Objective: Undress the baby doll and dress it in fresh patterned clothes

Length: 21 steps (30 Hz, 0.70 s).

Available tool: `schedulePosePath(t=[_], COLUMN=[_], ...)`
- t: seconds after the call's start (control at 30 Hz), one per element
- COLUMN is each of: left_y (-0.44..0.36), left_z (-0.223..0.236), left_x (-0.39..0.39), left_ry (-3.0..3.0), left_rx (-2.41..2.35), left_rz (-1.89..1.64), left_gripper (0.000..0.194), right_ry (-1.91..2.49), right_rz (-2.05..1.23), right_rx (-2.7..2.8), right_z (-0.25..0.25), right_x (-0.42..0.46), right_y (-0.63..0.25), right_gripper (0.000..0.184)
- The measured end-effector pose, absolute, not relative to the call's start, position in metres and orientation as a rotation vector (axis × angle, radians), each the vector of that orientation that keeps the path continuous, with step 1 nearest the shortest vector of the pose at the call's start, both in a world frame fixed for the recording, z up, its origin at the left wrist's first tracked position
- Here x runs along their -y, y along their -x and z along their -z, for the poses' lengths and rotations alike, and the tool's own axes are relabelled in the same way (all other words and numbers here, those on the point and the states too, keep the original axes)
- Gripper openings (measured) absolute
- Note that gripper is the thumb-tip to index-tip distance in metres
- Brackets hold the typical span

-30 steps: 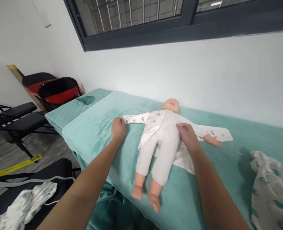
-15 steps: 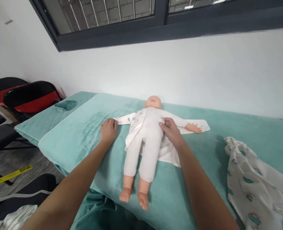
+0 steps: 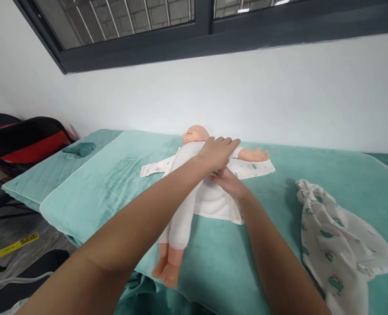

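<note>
A baby doll (image 3: 184, 205) in a white bodysuit lies on its back on a teal padded table (image 3: 121, 183), over an opened white patterned garment (image 3: 246, 168). My left hand (image 3: 217, 151) reaches across the doll's chest with its fingers stretched out flat, near the doll's far shoulder. Lower down, my right hand (image 3: 228, 183) rests at the doll's side on the garment, partly hidden under my left forearm; its fingers look pressed on the cloth. The doll's head (image 3: 195, 133) points toward the wall and its bare feet (image 3: 164, 271) toward me.
A crumpled white patterned cloth (image 3: 338, 245) lies on the table at right. Black and red chairs (image 3: 26, 140) stand at left beside the table's end. Yellow tape (image 3: 10, 247) marks the floor. A white wall and a dark window frame (image 3: 207, 35) are behind.
My left hand left the garment's sleeve at the doll's left and swung over its chest. The right hand stayed at the doll's side. The view shifted to the right.
</note>
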<state>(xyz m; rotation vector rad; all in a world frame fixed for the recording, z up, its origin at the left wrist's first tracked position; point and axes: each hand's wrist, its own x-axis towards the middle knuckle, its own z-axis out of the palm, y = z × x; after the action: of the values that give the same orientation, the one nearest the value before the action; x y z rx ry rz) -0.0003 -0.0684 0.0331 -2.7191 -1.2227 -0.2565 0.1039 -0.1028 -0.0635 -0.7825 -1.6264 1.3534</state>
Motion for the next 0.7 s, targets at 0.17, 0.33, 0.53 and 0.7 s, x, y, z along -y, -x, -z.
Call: schedulePosePath(t=[0.17, 0.33, 0.53, 0.7], left_y=[0.003, 0.014, 0.018, 0.029], left_z=[-0.033, -0.027, -0.029, -0.037], left_x=[0.058, 0.057, 0.050, 0.041], left_ry=[2.664, 2.607, 2.564, 2.532], left_rx=[1.154, 1.068, 1.024, 1.067], left_rz=[0.076, 0.052, -0.034, -0.183], left_gripper=[0.038, 0.027, 0.030, 0.030], right_ry=[1.209, 1.575, 1.508, 1.461], right_rz=[-0.856, -0.629, -0.764, -0.826], right_rx=[1.919, 1.901, 1.585, 1.293], right_z=[0.069, 0.078, 0.076, 0.068], right_x=[0.099, 0.095, 0.083, 0.077], right_y=[-0.115, -0.117, -0.133, -0.160], right_gripper=[0.051, 0.023, 0.022, 0.031])
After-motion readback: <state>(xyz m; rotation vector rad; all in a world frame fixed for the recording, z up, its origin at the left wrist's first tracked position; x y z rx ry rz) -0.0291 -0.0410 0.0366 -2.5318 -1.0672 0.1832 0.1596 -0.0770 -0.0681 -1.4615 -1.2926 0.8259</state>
